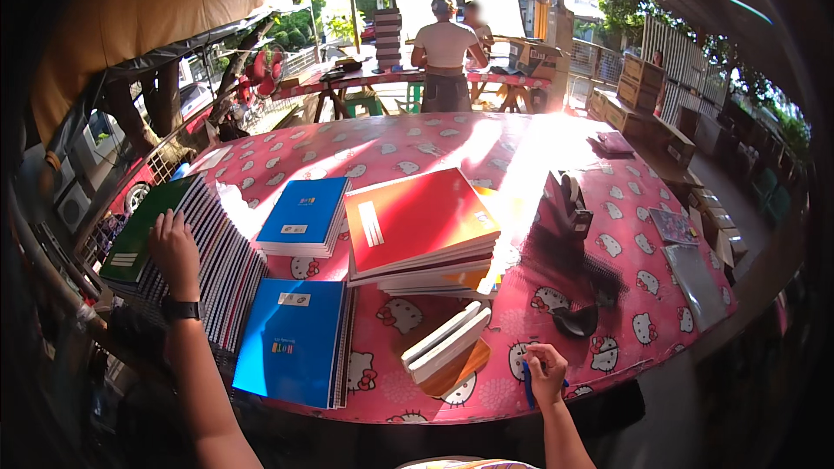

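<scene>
My left hand lies with fingers stretched over the green cover of the top notebook, on a tall stack of spiral-bound notebooks at the table's left. My right hand is curled near the front edge, over a small blue object that shows on both sides of the hand; its kind is unclear. Between the hands are two piles of blue notebooks. A pile topped by a red notebook sits mid-table. In front of it, white-edged blocks rest on a wooden board.
The table has a pink patterned cover. A black device stands right of the red notebook. Flat packets and a dark pouch lie at the right. Beyond, a person stands at another table; cardboard boxes are stacked at right.
</scene>
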`<move>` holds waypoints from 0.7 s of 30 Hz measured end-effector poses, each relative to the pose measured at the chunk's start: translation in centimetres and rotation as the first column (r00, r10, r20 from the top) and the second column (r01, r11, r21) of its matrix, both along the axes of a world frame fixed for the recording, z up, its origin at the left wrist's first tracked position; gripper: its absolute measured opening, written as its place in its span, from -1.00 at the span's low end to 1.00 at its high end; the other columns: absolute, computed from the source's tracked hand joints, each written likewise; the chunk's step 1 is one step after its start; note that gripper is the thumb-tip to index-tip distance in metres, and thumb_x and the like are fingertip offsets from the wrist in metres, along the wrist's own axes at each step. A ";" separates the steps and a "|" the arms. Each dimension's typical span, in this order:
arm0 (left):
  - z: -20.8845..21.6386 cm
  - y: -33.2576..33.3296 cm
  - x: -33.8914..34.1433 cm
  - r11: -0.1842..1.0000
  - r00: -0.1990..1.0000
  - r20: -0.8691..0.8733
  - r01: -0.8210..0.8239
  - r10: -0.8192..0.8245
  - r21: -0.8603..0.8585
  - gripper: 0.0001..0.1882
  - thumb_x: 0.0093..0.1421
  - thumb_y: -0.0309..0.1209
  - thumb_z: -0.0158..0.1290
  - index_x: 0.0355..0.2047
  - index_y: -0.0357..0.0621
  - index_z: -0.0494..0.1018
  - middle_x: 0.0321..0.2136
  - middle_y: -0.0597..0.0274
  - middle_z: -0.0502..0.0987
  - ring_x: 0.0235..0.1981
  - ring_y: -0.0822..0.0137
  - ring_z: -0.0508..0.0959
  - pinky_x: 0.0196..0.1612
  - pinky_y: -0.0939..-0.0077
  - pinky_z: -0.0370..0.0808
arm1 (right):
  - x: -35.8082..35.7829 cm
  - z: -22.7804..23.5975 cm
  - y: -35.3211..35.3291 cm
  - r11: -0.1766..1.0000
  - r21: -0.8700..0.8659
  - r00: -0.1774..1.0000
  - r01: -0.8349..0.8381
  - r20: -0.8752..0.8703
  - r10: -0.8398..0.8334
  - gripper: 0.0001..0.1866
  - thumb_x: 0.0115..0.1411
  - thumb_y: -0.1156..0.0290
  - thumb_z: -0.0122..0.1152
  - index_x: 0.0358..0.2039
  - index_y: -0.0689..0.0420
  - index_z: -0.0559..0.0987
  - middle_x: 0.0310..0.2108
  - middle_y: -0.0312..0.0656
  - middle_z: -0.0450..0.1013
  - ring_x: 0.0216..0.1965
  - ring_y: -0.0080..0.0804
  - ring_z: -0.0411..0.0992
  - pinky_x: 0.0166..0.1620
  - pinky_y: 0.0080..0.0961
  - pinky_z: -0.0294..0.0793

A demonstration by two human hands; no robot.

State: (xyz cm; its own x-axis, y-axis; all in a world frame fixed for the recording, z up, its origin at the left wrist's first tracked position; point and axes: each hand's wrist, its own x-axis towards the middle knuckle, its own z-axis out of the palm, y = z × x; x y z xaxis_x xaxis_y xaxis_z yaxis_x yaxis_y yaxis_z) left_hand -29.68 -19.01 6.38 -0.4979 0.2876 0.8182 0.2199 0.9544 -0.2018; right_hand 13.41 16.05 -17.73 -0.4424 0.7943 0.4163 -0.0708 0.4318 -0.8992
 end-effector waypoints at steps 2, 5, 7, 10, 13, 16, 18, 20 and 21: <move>-0.7 1.7 1.4 0.983 0.984 0.012 0.176 -0.176 0.043 -0.75 0.11 -0.40 0.01 -0.20 -0.21 0.49 -0.07 0.10 0.45 0.06 0.09 0.33 0.13 0.12 0.18 | -0.6 0.4 -0.4 0.999 0.053 0.999 0.000 0.035 -0.002 -0.85 -0.08 0.66 0.13 -0.43 0.21 0.52 -0.55 -0.26 0.45 -0.55 -0.53 0.40 -0.43 -0.63 0.37; -3.0 9.2 5.0 0.778 0.769 0.124 0.613 -0.628 0.138 -0.72 0.02 -0.43 0.10 -0.22 -0.21 0.48 -0.07 0.04 0.43 0.06 0.06 0.32 0.14 0.15 0.17 | -1.5 1.6 -0.3 0.876 0.480 0.944 -0.048 0.309 -0.118 -0.82 -0.18 0.60 0.15 -0.49 0.06 0.53 -0.52 -0.27 0.43 -0.39 -0.22 0.33 -0.29 -0.34 0.32; -4.3 14.9 8.5 0.620 0.568 0.265 0.760 -0.779 0.194 -0.69 0.03 -0.38 0.10 -0.19 -0.17 0.47 -0.04 0.04 0.40 0.08 0.04 0.30 0.14 0.13 0.18 | -1.2 2.0 -0.1 0.847 0.531 0.909 -0.037 0.369 -0.192 -0.82 -0.17 0.59 0.14 -0.49 0.04 0.54 -0.50 -0.29 0.43 -0.35 -0.24 0.33 -0.28 -0.35 0.31; -5.7 20.5 13.1 0.439 0.319 0.410 0.865 -0.855 0.242 -0.54 0.04 -0.29 0.14 -0.05 -0.19 0.40 0.04 0.02 0.34 0.12 0.06 0.26 0.16 0.23 0.20 | -1.1 1.6 0.7 0.827 0.559 0.853 -0.055 0.457 -0.252 -0.80 -0.15 0.59 0.12 -0.48 0.01 0.55 -0.46 -0.31 0.43 -0.28 -0.26 0.31 -0.26 -0.35 0.29; -8.6 24.3 14.7 0.395 0.297 0.376 0.893 -0.878 0.217 -0.48 0.09 -0.31 0.06 0.02 -0.31 0.29 0.08 -0.08 0.28 0.14 0.01 0.24 0.18 0.26 0.18 | -1.7 1.5 1.8 0.837 0.547 0.882 0.013 0.389 -0.268 -0.81 -0.13 0.63 0.09 -0.51 0.04 0.55 -0.47 -0.28 0.43 -0.32 -0.23 0.31 -0.26 -0.35 0.31; -11.9 26.1 14.0 0.435 0.370 0.329 0.888 -0.869 0.151 -0.55 0.10 -0.39 -0.02 -0.01 -0.35 0.31 0.02 -0.09 0.34 0.09 0.02 0.31 0.15 0.26 0.24 | -1.5 1.5 2.7 0.833 0.553 0.891 0.028 0.364 -0.271 -0.83 -0.14 0.64 0.09 -0.52 0.07 0.54 -0.48 -0.25 0.42 -0.35 -0.21 0.32 -0.26 -0.36 0.34; -12.2 26.4 13.9 0.430 0.387 0.257 0.893 -0.886 0.136 -0.61 0.07 -0.50 -0.09 -0.06 -0.34 0.36 -0.08 -0.05 0.43 -0.02 0.06 0.42 0.09 0.29 0.32 | -1.5 1.4 2.6 0.833 0.552 0.890 0.051 0.352 -0.288 -0.82 -0.15 0.65 0.09 -0.52 0.09 0.54 -0.50 -0.24 0.42 -0.36 -0.20 0.32 -0.26 -0.38 0.35; -12.2 26.5 13.7 0.423 0.385 0.229 0.894 -0.894 0.146 -0.68 0.07 -0.51 -0.07 -0.14 -0.29 0.43 -0.14 0.01 0.48 -0.07 0.12 0.46 -0.01 0.35 0.41 | -1.4 1.5 2.6 0.837 0.543 0.899 0.068 0.330 -0.288 -0.83 -0.16 0.66 0.09 -0.52 0.10 0.53 -0.50 -0.24 0.42 -0.36 -0.20 0.32 -0.27 -0.38 0.36; -12.1 26.5 13.6 0.419 0.379 0.241 0.897 -0.893 0.141 -0.68 0.07 -0.51 -0.07 -0.14 -0.29 0.43 -0.14 0.01 0.48 -0.07 0.12 0.46 -0.01 0.35 0.41 | -1.4 1.5 2.6 0.843 0.534 0.897 0.069 0.336 -0.286 -0.83 -0.15 0.66 0.09 -0.53 0.10 0.53 -0.50 -0.24 0.42 -0.36 -0.21 0.32 -0.28 -0.39 0.36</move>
